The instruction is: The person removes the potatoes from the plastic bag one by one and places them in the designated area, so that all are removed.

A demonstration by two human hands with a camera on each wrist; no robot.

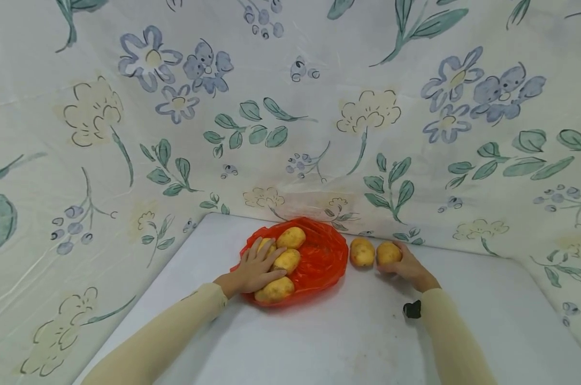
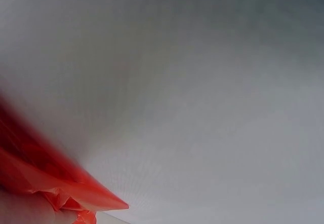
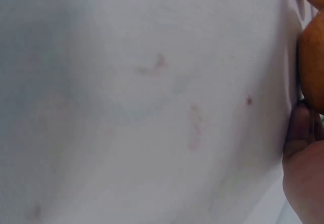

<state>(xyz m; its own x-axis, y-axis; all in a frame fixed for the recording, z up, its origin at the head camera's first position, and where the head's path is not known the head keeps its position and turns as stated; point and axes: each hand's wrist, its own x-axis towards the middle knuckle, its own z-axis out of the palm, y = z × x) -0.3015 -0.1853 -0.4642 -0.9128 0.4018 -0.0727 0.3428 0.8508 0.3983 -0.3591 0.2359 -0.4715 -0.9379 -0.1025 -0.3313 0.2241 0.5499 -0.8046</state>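
My left hand (image 1: 257, 270) lies with fingers spread over potatoes on the left side of a red plastic bag (image 1: 321, 262). Several yellow potatoes (image 1: 291, 238) rest on the bag, partly covered by that hand. To the right of the bag, my right hand (image 1: 408, 267) grips a potato (image 1: 388, 253) between thumb and fingers. Just left of it, outside the bag, another potato (image 1: 362, 252) sits on the table. The right wrist view catches part of the right thumb (image 3: 301, 125) against the held potato (image 3: 313, 64). A red edge of the bag (image 2: 61, 183) shows in the left wrist view.
The white table (image 1: 314, 342) meets a floral-patterned sheet (image 1: 290, 133) that rises behind it and along the sides. A small black object (image 1: 412, 309) is beside the right wrist. Faint stains mark the table's surface.
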